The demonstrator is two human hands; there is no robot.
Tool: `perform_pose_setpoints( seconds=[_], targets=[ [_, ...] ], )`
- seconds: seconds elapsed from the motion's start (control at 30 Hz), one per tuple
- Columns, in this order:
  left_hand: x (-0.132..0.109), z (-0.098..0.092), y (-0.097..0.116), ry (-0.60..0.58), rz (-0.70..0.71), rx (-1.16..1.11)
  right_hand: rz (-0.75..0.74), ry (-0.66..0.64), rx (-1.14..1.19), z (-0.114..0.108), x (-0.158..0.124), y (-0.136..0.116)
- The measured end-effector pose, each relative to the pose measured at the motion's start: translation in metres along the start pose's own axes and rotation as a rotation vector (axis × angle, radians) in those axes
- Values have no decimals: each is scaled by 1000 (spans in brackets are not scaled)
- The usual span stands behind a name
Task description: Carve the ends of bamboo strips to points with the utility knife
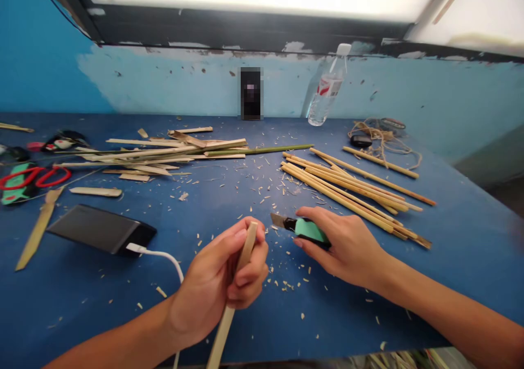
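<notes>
My left hand is closed round a pale flat bamboo strip. The strip's upper end shows between thumb and fingers, and its lower part runs down past the front edge of the table. Just to the right, my right hand grips a green and black utility knife. Its blade is out and points left toward the strip's tip, with a small gap between them. Small pale shavings lie on the blue table around both hands.
Thin bamboo sticks lie right of centre, split strips at back left. A black power bank with a white cable sits left, near red-handled scissors. A water bottle and a phone stand by the wall; twine lies back right.
</notes>
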State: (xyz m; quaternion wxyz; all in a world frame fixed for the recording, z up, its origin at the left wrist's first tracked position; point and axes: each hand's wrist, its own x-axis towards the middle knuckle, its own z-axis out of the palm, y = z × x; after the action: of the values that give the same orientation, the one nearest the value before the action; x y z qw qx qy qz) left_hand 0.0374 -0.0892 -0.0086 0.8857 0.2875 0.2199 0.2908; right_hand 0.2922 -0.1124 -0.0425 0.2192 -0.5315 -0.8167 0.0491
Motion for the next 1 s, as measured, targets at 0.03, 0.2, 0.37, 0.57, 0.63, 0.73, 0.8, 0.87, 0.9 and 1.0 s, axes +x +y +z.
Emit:
perform_pose_setpoints(
  seconds=[0.03,0.2,0.37,0.57,0.63,0.73,0.8,0.87,0.9,1.0],
  targets=[
    [0,0,1,5,14,8,5,9,1,0,-1,0],
    [-2,-2,6,-13,42,35,-58,90,-26,0,-4,-3],
    [-2,-2,5,-38,62,60,-159,190,-94,1,-5,-1],
    [-1,1,6,31,82,129,-115,137,-53,7,-6,5],
    [-2,0,7,34,63,140,-111,135,-55,7,-6,6],
    [-2,-2,6,23,7,140,-139,138,-72,7,-4,6],
    [-3,-2,5,13,-28,133,-152,135,-80,7,-3,7],
    [-3,-2,3,6,-42,119,-156,138,-82,8,-4,8],
    [-3,-2,1,4,-39,106,-150,145,-78,7,-5,9],
    [-2,-2,-2,9,-13,47,-103,176,-30,6,-8,11]
  ],
)
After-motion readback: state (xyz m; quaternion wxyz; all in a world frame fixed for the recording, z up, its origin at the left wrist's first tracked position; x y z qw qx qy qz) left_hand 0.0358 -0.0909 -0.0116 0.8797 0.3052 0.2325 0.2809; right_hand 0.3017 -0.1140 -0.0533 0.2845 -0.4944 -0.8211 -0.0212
